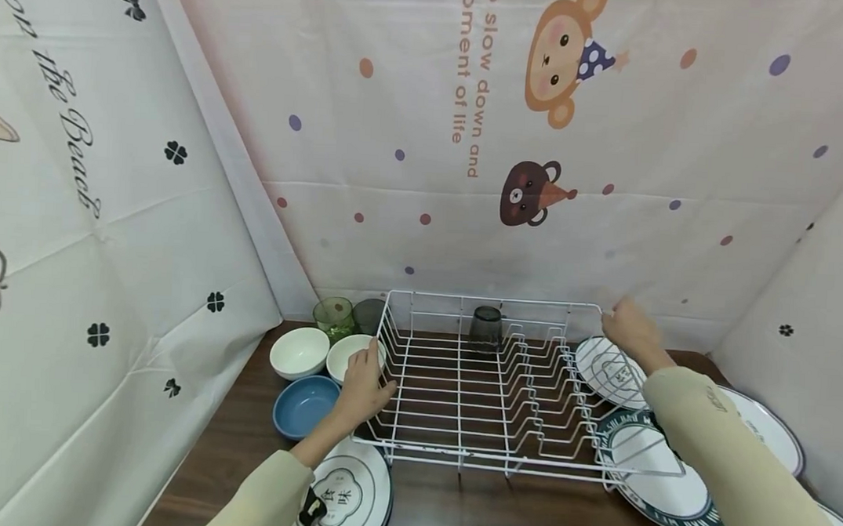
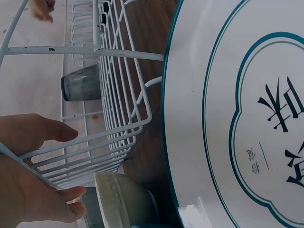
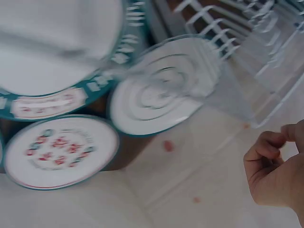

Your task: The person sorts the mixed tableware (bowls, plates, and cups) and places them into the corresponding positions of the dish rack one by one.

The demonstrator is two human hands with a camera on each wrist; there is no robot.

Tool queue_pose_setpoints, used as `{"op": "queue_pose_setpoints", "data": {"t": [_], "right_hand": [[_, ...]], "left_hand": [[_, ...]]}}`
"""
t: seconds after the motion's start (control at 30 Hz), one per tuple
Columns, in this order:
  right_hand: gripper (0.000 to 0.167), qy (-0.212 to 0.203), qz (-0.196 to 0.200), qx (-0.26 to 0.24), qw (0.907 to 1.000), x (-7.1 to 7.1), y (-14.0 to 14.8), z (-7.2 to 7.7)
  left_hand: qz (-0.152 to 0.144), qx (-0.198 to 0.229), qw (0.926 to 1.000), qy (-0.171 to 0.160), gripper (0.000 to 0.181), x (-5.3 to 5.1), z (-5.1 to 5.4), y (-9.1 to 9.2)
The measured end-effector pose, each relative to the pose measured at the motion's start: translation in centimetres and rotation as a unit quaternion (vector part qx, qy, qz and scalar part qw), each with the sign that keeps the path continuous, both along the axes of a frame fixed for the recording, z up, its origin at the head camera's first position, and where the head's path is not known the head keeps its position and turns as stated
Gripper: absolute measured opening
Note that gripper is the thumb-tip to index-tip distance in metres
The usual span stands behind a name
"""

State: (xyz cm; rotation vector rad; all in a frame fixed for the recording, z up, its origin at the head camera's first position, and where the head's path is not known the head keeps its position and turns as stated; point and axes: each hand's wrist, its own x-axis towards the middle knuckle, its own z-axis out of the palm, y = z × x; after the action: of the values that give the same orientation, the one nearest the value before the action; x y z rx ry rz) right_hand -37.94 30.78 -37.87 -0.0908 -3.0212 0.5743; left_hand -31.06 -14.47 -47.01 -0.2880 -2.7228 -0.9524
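- Since the wire rack (image 1: 459, 451) was wide, holding it near both ends would've made sense for keeping it level. It sat mid-table, slotted section to the right.
- Left hand (image 1: 363, 386) was clamped on the rack's left side rail, thumb inside and fingers outside, which looked like a decent way to steady that end.
- Right hand (image 1: 633, 331) was up by the back right corner with its fingers bent. Couldn't tell if it was gripping the wire or just beside it, so no guess from me. Hands were well apart, one at each end.
- The dark cup (image 1: 486, 327) stood in the rack toward the back, and looked mouth down, probably so water could run out.
- White bowl (image 1: 300, 353), second white bowl (image 1: 352, 354) and blue bowl (image 1: 306, 406) were bunched left of the rack, mouths up, with the green glass (image 1: 333, 316) and grey glass (image 1: 368, 317) behind. Grouped by type, I'd reckon.
- Plate stack (image 1: 344, 495) sat front left, piled maybe to save room on the table (image 1: 510, 502).
- Over right, the small plate (image 1: 611, 372) and green-rimmed plate (image 1: 667, 470) lay face up, partly seen through the wires. Couldn't tell if the rack touched them.
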Motion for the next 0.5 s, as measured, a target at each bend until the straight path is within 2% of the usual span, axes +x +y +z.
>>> {"op": "queue_pose_setpoints", "data": {"t": [0.1, 0.3, 0.4, 0.5], "right_hand": [[0.051, -0.012, -0.018, 0.009, 0.9997, 0.5, 1.2, -1.3], [0.038, -0.056, -0.006, 0.011, 0.9983, 1.2, 1.4, -2.9], [0.036, -0.097, 0.009, 0.008, 0.9952, 1.6, 1.1, -3.2], [0.048, -0.149, 0.035, 0.015, 0.9882, 1.9, 1.0, -3.2]], "left_hand": [[0.007, -0.002, 1.0, 0.0, 0.085, 0.0, 0.0, -0.3], [0.01, 0.005, 0.9999, -0.008, 0.086, 0.1, 0.0, -0.9], [0.011, 0.012, 0.9996, -0.021, 0.087, 0.2, 0.0, -0.9], [0.009, 0.013, 0.9995, -0.025, 0.086, 0.1, 0.0, -0.6]]}}
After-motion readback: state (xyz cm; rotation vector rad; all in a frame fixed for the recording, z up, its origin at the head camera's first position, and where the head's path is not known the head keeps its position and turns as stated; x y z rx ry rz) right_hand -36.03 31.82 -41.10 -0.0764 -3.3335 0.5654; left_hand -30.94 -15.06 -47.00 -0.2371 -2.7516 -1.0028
